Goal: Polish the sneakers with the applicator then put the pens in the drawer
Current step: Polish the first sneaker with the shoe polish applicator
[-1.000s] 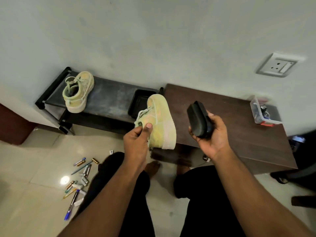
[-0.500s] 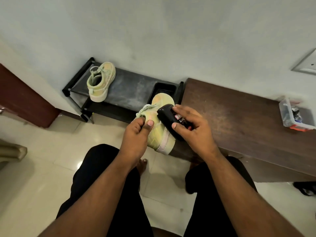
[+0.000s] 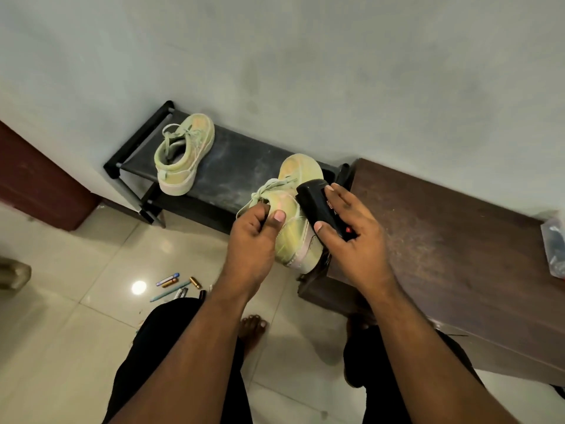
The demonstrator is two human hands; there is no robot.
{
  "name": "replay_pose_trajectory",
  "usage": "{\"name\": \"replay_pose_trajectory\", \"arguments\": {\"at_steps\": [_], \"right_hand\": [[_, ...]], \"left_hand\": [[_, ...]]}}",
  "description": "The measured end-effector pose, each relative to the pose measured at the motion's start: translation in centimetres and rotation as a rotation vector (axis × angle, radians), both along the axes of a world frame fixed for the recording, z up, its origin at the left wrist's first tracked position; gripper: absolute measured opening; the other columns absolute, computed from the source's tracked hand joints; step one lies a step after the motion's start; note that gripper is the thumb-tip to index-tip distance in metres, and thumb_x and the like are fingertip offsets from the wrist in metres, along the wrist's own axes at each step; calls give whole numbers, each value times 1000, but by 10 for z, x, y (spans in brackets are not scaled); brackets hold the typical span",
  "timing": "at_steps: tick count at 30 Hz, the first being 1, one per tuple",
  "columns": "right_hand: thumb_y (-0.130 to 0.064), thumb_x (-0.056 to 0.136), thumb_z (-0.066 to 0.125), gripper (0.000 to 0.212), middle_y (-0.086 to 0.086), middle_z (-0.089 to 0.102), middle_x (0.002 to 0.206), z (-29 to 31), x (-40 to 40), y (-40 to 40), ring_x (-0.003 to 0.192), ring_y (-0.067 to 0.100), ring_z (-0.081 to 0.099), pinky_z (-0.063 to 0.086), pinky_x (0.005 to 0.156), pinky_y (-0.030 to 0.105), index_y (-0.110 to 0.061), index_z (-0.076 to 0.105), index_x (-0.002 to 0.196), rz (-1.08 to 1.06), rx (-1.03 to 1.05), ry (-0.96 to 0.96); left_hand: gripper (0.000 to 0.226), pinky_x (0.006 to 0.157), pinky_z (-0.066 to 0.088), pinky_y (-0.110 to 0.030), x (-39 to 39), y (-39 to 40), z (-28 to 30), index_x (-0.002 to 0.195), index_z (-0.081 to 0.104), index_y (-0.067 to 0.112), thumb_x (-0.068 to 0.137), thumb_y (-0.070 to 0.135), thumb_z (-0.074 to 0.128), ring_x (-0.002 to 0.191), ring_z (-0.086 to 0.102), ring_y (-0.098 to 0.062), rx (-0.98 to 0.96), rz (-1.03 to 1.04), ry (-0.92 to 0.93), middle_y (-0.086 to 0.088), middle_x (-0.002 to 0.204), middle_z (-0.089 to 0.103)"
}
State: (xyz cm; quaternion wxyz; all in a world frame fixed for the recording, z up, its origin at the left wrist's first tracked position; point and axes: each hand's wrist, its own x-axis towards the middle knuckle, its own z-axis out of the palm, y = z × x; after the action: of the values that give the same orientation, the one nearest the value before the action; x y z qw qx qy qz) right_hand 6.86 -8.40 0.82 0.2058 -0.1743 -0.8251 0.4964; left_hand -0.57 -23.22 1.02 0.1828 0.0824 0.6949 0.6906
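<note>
Head view: left hand [image 3: 252, 237] grips held sneaker [image 3: 293, 215] at its collar; right hand [image 3: 351, 234] clasps black applicator [image 3: 318, 203] against it. Pens [image 3: 175, 286] lie on floor [image 3: 61, 332].

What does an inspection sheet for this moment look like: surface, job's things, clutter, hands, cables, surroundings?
Surface: dusty black shoe rack beside a brown wooden table; pale tiled floor.
Job's things: one sneaker held up, black applicator against its side; second sneaker on the rack; pens on the floor.
Clutter: clear plastic box at the table's right edge.
Hands: left hand grips the held sneaker's collar; right hand holds the applicator.
Cables: nothing seen.
Surroundings: plain grey wall; dark red panel at left.
</note>
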Motion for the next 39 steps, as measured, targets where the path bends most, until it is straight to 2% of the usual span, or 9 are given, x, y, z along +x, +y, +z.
{"name": "replay_pose_trajectory", "arguments": {"at_steps": [7,12,14,16,21,24,30,35,39], "right_hand": [[-40,79,63,61,-9,50,138,-1,8,7,123,12,50,52,95,37,-33,48,138,11,101,-25],[-48,78,60,62,-8,51,137,7,18,5,119,11,47,38,95,12,-32,50,137,76,252,-45],[-46,78,62,62,-8,52,136,8,14,0,120,11,49,47,95,25,-33,49,137,40,200,-28],[-36,81,67,60,-7,55,133,13,6,-4,117,11,56,55,89,37,-37,47,137,-27,2,24],[5,75,68,75,4,63,121,22,4,2,113,21,62,55,89,34,-19,43,141,-181,-974,279],[2,65,73,75,-1,67,106,21,6,12,105,19,62,56,79,27,-11,48,135,-173,-1118,301],[1,65,73,81,7,57,125,28,13,21,76,19,63,50,50,26,-37,43,130,-175,-843,230],[12,73,62,72,10,53,133,30,16,14,96,41,67,58,77,48,-38,47,124,21,-896,249],[21,77,61,72,-1,36,149,27,15,16,134,15,44,54,92,45,-31,47,125,218,-125,154]], "left_hand": [[33,54,37,-16,5,19,-3,65,46,19,96,16,58,59,38,0,-38,138,67,14,61,43],[15,74,54,-36,0,22,-4,86,62,8,97,17,56,80,58,-14,69,224,-7,-8,85,65],[13,77,54,-37,2,24,-4,90,61,8,98,16,55,84,61,-16,83,208,-42,-11,90,66],[11,82,55,-32,3,25,-4,95,63,14,99,17,53,92,64,-14,103,201,-65,-8,99,69],[16,90,52,-25,-4,22,-3,110,60,16,100,11,49,110,64,-13,226,229,-153,-1,116,67],[17,87,53,-22,-6,20,-2,108,61,15,99,6,50,106,65,-10,280,219,-169,3,110,69],[14,76,49,-12,-7,18,0,95,65,17,94,5,58,91,65,0,207,234,-75,6,93,71],[15,79,50,-15,-7,19,1,99,65,18,95,6,58,96,66,-3,214,238,-71,5,99,71],[13,80,51,-17,-8,19,-1,105,65,11,95,7,57,99,67,-7,206,249,-113,1,102,71]]}}
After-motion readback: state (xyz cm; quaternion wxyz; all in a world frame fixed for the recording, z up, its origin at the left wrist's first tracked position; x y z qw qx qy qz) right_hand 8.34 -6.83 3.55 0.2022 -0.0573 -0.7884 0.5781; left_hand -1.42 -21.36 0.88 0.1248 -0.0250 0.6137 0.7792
